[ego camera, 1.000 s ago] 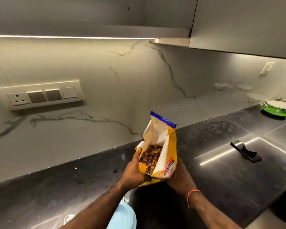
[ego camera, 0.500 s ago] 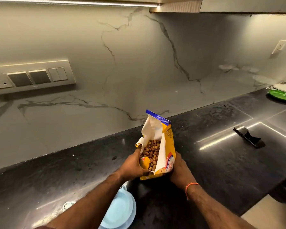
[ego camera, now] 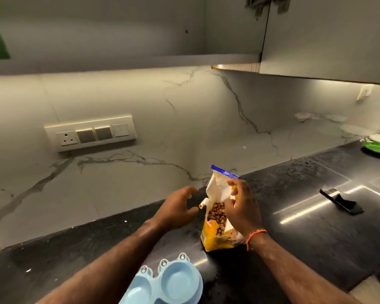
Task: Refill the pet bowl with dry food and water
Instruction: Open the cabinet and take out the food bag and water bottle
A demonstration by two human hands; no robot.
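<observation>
Bowl (ego camera: 173,281) x1, food bag (ego camera: 215,218) x1 in R hand (ego camera: 242,207)

The black desk (ego camera: 294,249) holds a yellow food bag (ego camera: 213,238), a blue pet bowl (ego camera: 176,281) — and a dark phone (ego camera: 340,201), a green plate (ego camera: 377,148)

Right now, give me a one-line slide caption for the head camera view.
Right hand pinches the open kibble bag on the black counter; left hand hovers beside it, blue pet bowl empty.
</observation>
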